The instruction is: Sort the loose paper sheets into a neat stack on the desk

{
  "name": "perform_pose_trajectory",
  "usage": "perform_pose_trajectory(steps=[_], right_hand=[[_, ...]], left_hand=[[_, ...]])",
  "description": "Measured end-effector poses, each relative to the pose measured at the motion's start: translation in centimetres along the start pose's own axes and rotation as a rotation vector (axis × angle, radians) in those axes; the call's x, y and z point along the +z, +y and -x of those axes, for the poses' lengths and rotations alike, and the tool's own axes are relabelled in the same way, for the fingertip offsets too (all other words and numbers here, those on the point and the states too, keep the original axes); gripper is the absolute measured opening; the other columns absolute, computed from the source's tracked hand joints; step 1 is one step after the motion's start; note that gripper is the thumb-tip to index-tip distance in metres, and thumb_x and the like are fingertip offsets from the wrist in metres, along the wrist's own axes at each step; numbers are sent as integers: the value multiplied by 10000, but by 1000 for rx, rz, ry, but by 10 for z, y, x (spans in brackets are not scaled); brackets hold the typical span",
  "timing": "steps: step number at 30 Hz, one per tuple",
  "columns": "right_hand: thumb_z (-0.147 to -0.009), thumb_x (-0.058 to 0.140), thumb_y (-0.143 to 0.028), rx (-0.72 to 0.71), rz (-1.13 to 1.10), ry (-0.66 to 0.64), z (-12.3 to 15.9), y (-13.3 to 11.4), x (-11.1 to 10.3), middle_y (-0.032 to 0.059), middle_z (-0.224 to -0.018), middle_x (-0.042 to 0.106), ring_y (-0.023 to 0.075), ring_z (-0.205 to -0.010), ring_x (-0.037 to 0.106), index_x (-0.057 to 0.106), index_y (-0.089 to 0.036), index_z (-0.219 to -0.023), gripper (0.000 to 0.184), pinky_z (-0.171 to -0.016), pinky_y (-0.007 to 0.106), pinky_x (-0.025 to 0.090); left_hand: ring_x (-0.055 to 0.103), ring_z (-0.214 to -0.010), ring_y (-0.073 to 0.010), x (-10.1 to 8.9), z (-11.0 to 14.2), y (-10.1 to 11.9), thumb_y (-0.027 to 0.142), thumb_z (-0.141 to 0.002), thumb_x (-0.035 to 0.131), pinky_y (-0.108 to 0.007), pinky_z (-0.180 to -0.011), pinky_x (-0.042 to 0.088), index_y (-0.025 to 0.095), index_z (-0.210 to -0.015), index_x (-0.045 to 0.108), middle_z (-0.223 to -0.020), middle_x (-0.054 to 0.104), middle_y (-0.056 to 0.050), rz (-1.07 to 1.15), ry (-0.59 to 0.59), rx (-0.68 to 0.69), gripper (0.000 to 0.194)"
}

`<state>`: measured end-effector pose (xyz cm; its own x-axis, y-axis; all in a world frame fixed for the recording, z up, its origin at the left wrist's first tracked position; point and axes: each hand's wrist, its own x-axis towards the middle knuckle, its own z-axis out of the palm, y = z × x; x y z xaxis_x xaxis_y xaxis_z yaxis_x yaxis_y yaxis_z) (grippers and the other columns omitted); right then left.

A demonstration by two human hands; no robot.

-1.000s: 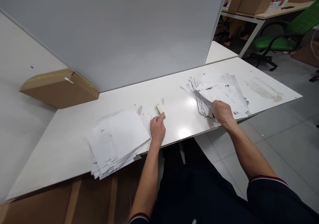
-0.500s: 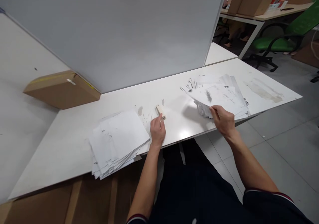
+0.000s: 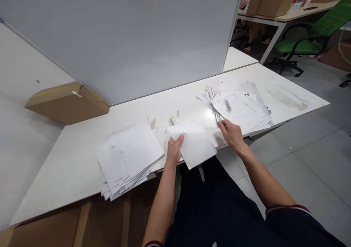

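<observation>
Both hands grasp one blank white paper sheet [image 3: 195, 144] above the front edge of the white worktop [image 3: 68, 155]: the left hand [image 3: 174, 150] pinches its left edge, the right hand [image 3: 231, 134] its right corner. It hangs between the face-down pile of white sheets [image 3: 128, 157] and the fanned printed stack [image 3: 240, 106], hiding part of a small beige block [image 3: 173, 120].
</observation>
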<state>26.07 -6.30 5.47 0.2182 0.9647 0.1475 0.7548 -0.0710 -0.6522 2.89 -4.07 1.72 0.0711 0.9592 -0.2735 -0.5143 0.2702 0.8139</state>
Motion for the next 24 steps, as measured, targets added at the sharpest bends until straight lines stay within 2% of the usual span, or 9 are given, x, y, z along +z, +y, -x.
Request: perform_pose_trajectory(steps=[2,4,8,12,18,24], right_hand=[[-886,436,-356,-10,283,135,-26,16,-3,188,-1099,594,281,-1022,504,571,-103,-1097,356,-784,353,390],[-840,511,-359,17,444,135,-46,29,-3,224,-1223,518,318,-1117,432,539,-68,-1166,438,-827,379,368],[-838,488,-409,112,469,22,-63,45,0,174,-1121,584,308,-1049,462,631,-103,-1024,386,-815,372,371],[-884,396,-355,117,427,54,-61,47,1,161,-1082,599,290,-1022,474,656,-116,-978,366,-815,362,362],[-821,519,-456,190,567,103,-61,28,8,217,-1060,560,327,-989,468,557,-63,-1081,473,-753,393,364],[-870,435,-368,229,539,115,-66,23,12,229,-1054,549,335,-988,461,609,-101,-1023,353,-739,427,365]], left_hand=[[650,-965,-257,0,0,1,315,-604,780,-401,-896,492,133,-1030,639,-966,712,-100,-5,-22,1,484],[649,-968,-257,-1,0,1,314,-616,773,-402,-893,494,131,-1043,637,-976,709,-103,-11,-48,4,483],[649,-958,-262,-3,0,-1,321,-637,757,-405,-877,502,114,-1030,643,-976,708,-112,-45,-76,19,458],[653,-940,-266,-6,-1,-3,324,-640,754,-409,-863,508,101,-1014,645,-971,707,-121,-71,-82,10,449],[650,-954,-271,-8,-3,-6,327,-625,764,-416,-875,501,117,-1020,650,-978,706,-117,-66,-72,7,462],[654,-939,-266,-6,-3,-5,337,-627,760,-411,-864,506,112,-988,654,-966,708,-116,-68,-83,12,438]])
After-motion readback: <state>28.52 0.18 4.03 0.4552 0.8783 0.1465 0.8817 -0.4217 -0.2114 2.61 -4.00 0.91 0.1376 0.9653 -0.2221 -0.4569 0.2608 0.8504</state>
